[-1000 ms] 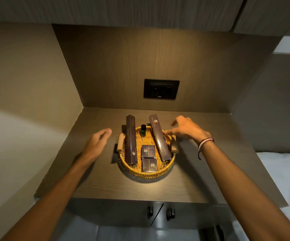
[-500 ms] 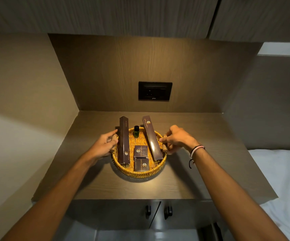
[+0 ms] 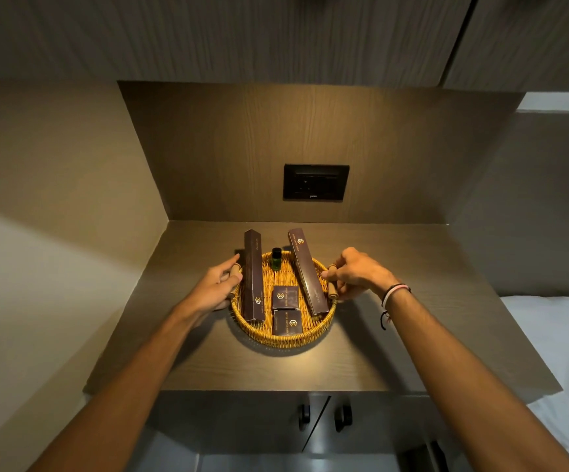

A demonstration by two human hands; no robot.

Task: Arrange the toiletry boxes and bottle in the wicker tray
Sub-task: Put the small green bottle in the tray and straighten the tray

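Note:
A round wicker tray [image 3: 285, 339] sits on the wooden shelf. Inside it, two long dark boxes lean on the far rim: the left long box [image 3: 254, 275] and the right long box [image 3: 307, 270]. Between them stands a small green bottle [image 3: 276, 259], and two small square boxes [image 3: 286, 297] [image 3: 286, 322] lie near the front. My left hand [image 3: 216, 287] grips the tray's left wooden handle. My right hand [image 3: 356, 274] grips the right wooden handle [image 3: 331, 282].
The wooden shelf [image 3: 395, 342] sits in a niche with walls at left and behind. A black socket plate [image 3: 315, 182] is on the back wall. Cabinet doors with dark handles [image 3: 342, 417] are below the shelf. A white bed [image 3: 555, 352] lies at right.
Both hands came in from beside the tray and closed on its two handles. The boxes and bottle keep their places in the tray.

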